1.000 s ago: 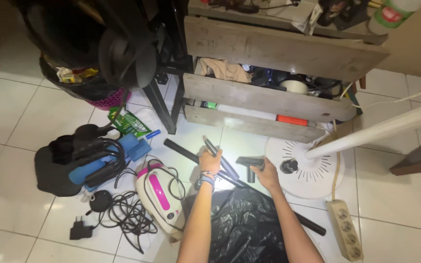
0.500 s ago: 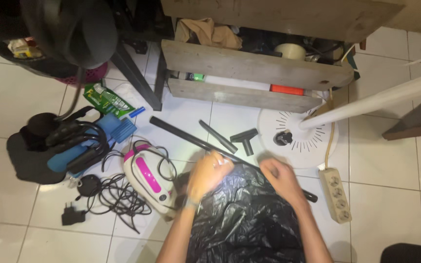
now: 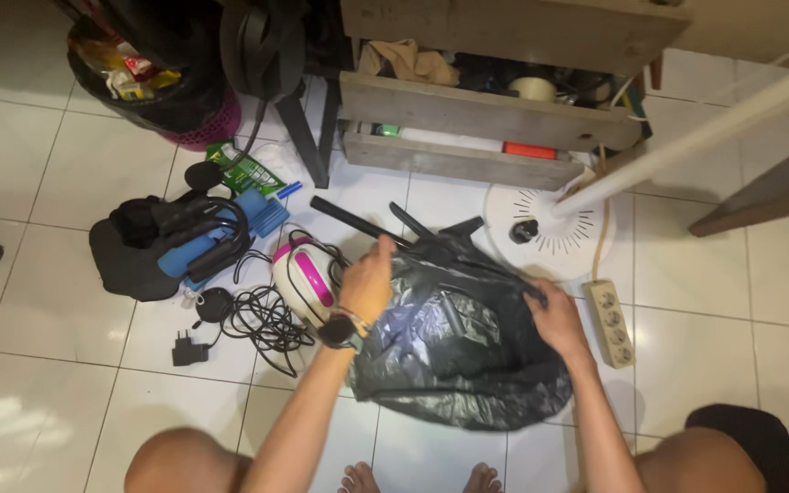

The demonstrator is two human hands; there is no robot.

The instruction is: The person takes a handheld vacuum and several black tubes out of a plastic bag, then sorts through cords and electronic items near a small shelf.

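White tiled floor (image 3: 66, 183); both hands' fingers grip black plastic bag (image 3: 458, 356) edges.

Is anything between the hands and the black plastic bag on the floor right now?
Nothing visible does. The left hand already grips the top edge of the black plastic bag, and the right hand grips its right edge. The pink and white appliance lies beside the left hand, not between.
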